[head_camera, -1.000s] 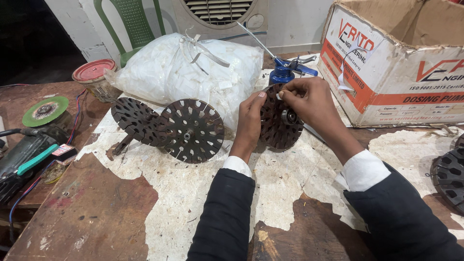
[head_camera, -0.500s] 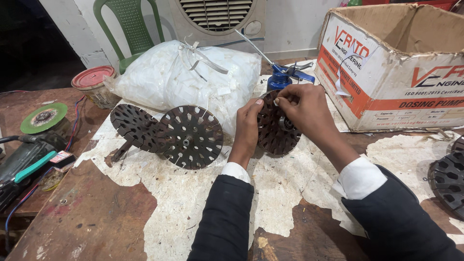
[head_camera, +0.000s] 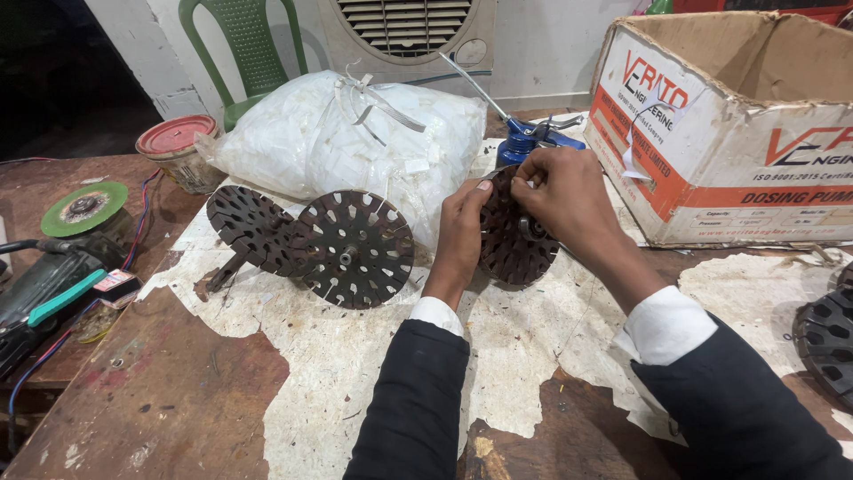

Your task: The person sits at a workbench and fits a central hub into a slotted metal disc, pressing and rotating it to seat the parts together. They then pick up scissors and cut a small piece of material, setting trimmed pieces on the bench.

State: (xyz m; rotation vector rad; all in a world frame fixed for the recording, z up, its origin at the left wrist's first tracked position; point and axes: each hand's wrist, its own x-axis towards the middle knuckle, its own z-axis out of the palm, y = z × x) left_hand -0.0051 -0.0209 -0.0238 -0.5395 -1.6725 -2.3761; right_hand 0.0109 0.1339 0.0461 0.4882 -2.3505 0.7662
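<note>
While propped on edge on the worn brown worktable [head_camera: 160, 400], dark round slotted metal disc [head_camera: 506, 240] gripped from both sides. Left hand [head_camera: 460, 233] curled closed around left rim, fingertips at top edge. Right hand [head_camera: 564, 200] closed over upper right part, thumb and forefinger pinched at top rim. Just left, two more dark slotted metal discs [head_camera: 351, 249] leaning against a white plastic sack [head_camera: 355, 133]. Behind right hand, large cardboard box [head_camera: 737, 133].

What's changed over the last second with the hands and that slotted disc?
Little: both hands, left hand and right hand, keep hold of the dark slotted disc, the right fingertips still working at its top edge. The disc pair, white bag and cardboard box stayed put.
</note>
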